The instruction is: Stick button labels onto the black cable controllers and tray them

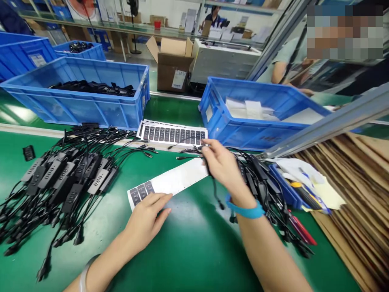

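Note:
A white label sheet [179, 178] lies slantwise on the green table, with several black labels [142, 190] left at its left end. My left hand [148, 219] rests on the sheet's lower edge beside those labels, its fingers stretched out. Above the sheet's right end, my right hand [220, 164] is closed on a black cabled device, mostly hidden by the fingers; its thin cable [215, 186] hangs down in front. Behind, a fuller label sheet [173, 134] carries a row of black labels. Right of my right hand lies a pile of black cabled boxes [258, 174].
At left lie many black and grey cabled boxes [73, 174] and one loose black piece [28, 153]. Blue bins [91, 107] [252, 129] stand behind. To the right are a small tool tray [291, 188], red-handled tool [302, 229] and stacked cardboard [358, 219]. A person's arm [279, 71] shows beyond.

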Demonstrator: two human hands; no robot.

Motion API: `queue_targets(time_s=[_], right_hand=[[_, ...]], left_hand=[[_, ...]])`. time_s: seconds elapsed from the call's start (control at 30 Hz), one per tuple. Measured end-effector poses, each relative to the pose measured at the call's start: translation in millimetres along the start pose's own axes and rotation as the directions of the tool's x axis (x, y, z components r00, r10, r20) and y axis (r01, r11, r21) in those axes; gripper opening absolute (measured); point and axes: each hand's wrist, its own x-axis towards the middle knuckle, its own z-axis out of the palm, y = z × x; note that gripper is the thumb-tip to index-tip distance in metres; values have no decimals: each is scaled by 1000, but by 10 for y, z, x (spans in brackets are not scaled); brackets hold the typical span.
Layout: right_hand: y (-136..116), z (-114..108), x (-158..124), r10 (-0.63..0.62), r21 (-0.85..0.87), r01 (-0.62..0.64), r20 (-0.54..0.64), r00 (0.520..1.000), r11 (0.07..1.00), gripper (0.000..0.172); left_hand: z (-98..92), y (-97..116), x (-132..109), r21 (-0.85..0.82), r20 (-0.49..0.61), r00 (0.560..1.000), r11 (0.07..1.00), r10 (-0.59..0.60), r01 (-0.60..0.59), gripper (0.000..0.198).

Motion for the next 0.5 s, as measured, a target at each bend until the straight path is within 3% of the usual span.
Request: queue_targets(time_s=[0.03, 0.1, 0.2, 0.27, 0.37, 0.43, 0.5], right_hand=[[81, -199, -8, -8, -184, -6, -77, 997, 983, 37], [236, -522, -56, -29, -500, -67, -182, 983, 863, 35], [406, -649, -116, -44, -628, -134, -259, 965, 767, 38], [426, -451, -126, -95, -591, -40, -195, 976, 806, 36], [301, 136, -139, -198, -322, 226, 118, 973, 919, 25], [163, 567, -174, -273, -65, 315, 355, 894, 947, 23], [28, 907, -229, -339, 94, 335, 459, 821, 938, 23]], left_hand=[[2, 7, -10, 66, 26, 1000, 998, 15, -17, 31], [-34, 32, -20, 210, 79, 996, 978, -33, 15, 27], [-179, 52, 1, 454, 69, 968, 871, -241, 185, 30], [-296, 39, 26, 577, 16, 933, 765, -359, 284, 35], [-426, 2, 57, 660, -12, 882, 659, -471, 361, 36], [-465, -16, 68, 662, -1, 858, 643, -513, 385, 33], [-474, -22, 71, 646, 8, 848, 651, -529, 399, 34]])
